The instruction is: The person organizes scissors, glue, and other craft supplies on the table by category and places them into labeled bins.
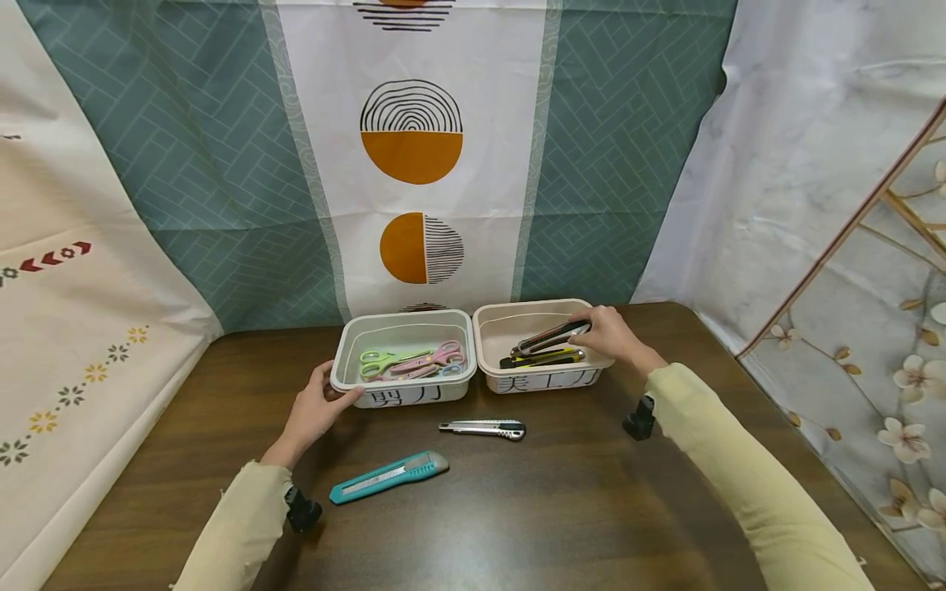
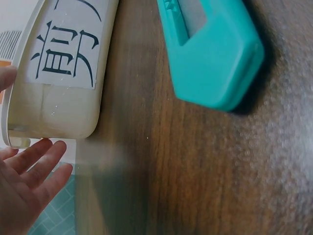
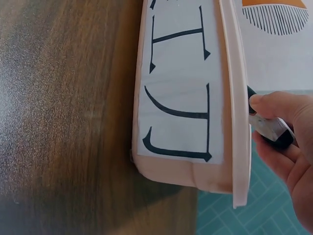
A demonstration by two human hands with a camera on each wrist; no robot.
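Observation:
My right hand pinches a dark-handled utility knife over the right-hand bin; the right wrist view shows the knife's end between thumb and fingers, just past the bin rim. Beneath it inside that bin lies a yellow-and-black utility knife. My left hand rests at the near left corner of the pale green bin, thumb by the rim and fingers loosely extended along its end. Several scissors, pink, green and blue, lie in this bin.
On the brown table, a silver utility knife lies before the bins, and a large teal utility knife lies nearer. Both bins carry paper labels with black characters. A patterned cloth hangs behind the table.

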